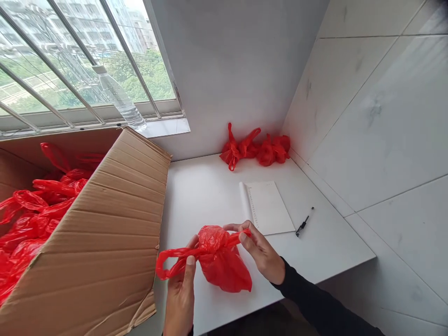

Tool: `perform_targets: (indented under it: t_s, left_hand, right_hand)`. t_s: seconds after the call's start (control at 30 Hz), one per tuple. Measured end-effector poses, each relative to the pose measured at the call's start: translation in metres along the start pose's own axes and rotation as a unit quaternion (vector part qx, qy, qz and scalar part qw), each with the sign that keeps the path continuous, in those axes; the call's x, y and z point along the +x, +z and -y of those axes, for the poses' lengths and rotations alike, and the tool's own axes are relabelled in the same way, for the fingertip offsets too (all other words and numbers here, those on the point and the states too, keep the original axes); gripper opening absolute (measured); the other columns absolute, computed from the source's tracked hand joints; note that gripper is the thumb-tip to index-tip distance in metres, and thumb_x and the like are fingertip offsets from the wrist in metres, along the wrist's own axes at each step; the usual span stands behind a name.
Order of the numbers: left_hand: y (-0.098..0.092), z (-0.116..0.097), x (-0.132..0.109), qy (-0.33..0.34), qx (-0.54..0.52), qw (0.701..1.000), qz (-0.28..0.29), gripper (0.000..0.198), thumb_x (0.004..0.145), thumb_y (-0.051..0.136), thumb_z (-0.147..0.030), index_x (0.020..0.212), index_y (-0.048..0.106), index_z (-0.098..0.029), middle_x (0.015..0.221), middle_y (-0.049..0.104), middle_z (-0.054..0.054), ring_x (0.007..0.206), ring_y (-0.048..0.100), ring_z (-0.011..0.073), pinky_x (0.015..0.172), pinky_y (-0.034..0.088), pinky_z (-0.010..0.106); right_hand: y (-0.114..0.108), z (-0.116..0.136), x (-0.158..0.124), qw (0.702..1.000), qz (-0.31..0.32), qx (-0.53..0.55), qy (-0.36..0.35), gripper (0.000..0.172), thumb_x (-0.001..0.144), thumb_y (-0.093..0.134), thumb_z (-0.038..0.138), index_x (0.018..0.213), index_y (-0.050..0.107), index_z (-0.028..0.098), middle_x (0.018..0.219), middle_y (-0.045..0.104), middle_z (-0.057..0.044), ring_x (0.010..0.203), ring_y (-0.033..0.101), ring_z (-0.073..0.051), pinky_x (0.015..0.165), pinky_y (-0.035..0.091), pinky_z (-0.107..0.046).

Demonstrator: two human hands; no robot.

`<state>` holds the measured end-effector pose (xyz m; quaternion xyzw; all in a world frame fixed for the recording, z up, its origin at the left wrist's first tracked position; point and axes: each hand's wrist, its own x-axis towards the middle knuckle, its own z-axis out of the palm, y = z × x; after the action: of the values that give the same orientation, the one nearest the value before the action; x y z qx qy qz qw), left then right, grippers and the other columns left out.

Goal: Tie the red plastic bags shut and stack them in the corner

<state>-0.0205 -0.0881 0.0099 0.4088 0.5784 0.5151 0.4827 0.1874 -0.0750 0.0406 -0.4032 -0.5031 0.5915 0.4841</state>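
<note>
A red plastic bag (226, 268), knotted at its top, is held between both hands over the front of the white table (196, 186). My left hand (182, 289) pinches the left side of the bag near the knot, and a long handle loop sticks out to the left past the thumb. My right hand (261, 249) grips the bag's right handle between thumb and fingers. The bag's full lower part hangs between the hands; what it contains is hidden.
On the left stands a cardboard box (115, 224) full of red bags (35, 219). More red bags (266, 151) lie against the back wall. An open notebook (269, 207) and a black pen (303, 225) lie on the right. A clear bottle (121, 100) leans at the window.
</note>
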Motion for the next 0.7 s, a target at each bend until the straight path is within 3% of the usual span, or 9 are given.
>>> perform_targets:
  t_s: [0.1,0.23,0.3,0.37,0.5,0.6,0.7]
  left_hand:
    - [0.011,0.002,0.007,-0.022,-0.093,0.995,-0.019,0.039,0.092,0.056,-0.052,0.105,0.073,-0.021,0.130,0.067,0.009,0.129,0.055,0.0284,0.110,0.044,0.043]
    - [0.003,0.010,0.016,-0.045,-0.131,0.989,-0.054,0.035,0.090,0.061,-0.050,0.086,0.072,-0.017,0.122,0.070,0.010,0.124,0.058,0.0284,0.102,0.050,0.040]
    - [0.000,0.012,0.014,-0.053,-0.096,0.992,-0.070,0.036,0.092,0.057,-0.052,0.095,0.072,-0.019,0.126,0.068,0.009,0.124,0.058,0.0275,0.102,0.049,0.039]
    - [0.002,0.012,0.008,-0.051,-0.047,0.995,-0.078,0.039,0.094,0.052,-0.054,0.114,0.068,-0.025,0.138,0.061,0.005,0.130,0.053,0.0266,0.109,0.043,0.040]
    - [0.022,0.013,-0.004,-0.066,0.022,0.998,-0.007,0.049,0.096,0.047,-0.056,0.137,0.052,-0.029,0.152,0.046,0.003,0.145,0.035,0.0248,0.121,0.026,0.041]
    - [0.038,0.021,-0.007,-0.064,0.050,0.995,0.050,0.056,0.098,0.038,-0.057,0.145,0.042,-0.026,0.155,0.041,0.008,0.147,0.030,0.0246,0.123,0.022,0.043]
    - [0.040,0.027,-0.008,-0.014,0.132,0.991,0.032,0.055,0.099,0.036,-0.055,0.143,0.043,-0.024,0.151,0.042,0.011,0.145,0.032,0.0266,0.122,0.021,0.048]
  right_hand:
    - [0.011,-0.012,0.001,0.998,-0.009,0.060,-0.006,0.032,0.103,0.035,0.054,0.089,0.040,0.025,0.101,0.071,-0.009,0.107,0.063,-0.023,0.099,0.045,-0.043]
    - [0.008,-0.033,-0.003,0.995,-0.038,0.097,0.009,0.034,0.104,0.034,0.050,0.082,0.037,0.025,0.075,0.070,-0.005,0.093,0.066,-0.023,0.095,0.047,-0.043]
    - [0.006,-0.039,-0.007,0.997,-0.054,0.057,0.011,0.035,0.103,0.035,0.051,0.082,0.040,0.024,0.079,0.070,-0.006,0.093,0.066,-0.023,0.094,0.047,-0.042]
    - [0.008,-0.041,-0.012,0.998,-0.068,-0.011,0.001,0.034,0.102,0.038,0.051,0.089,0.049,0.021,0.097,0.070,-0.009,0.103,0.063,-0.023,0.097,0.046,-0.041]
    - [0.023,-0.049,-0.020,0.992,-0.069,-0.110,0.003,0.029,0.102,0.044,0.046,0.116,0.052,0.023,0.136,0.055,-0.009,0.131,0.049,-0.023,0.112,0.038,-0.040]
    - [0.037,-0.066,-0.024,0.987,-0.048,-0.153,0.006,0.026,0.103,0.039,0.044,0.109,0.052,0.023,0.132,0.057,-0.009,0.123,0.055,-0.022,0.109,0.042,-0.040]
    - [0.044,-0.082,-0.031,0.983,-0.039,-0.182,-0.001,0.026,0.103,0.036,0.044,0.102,0.052,0.023,0.126,0.060,-0.009,0.118,0.059,-0.022,0.105,0.047,-0.039]
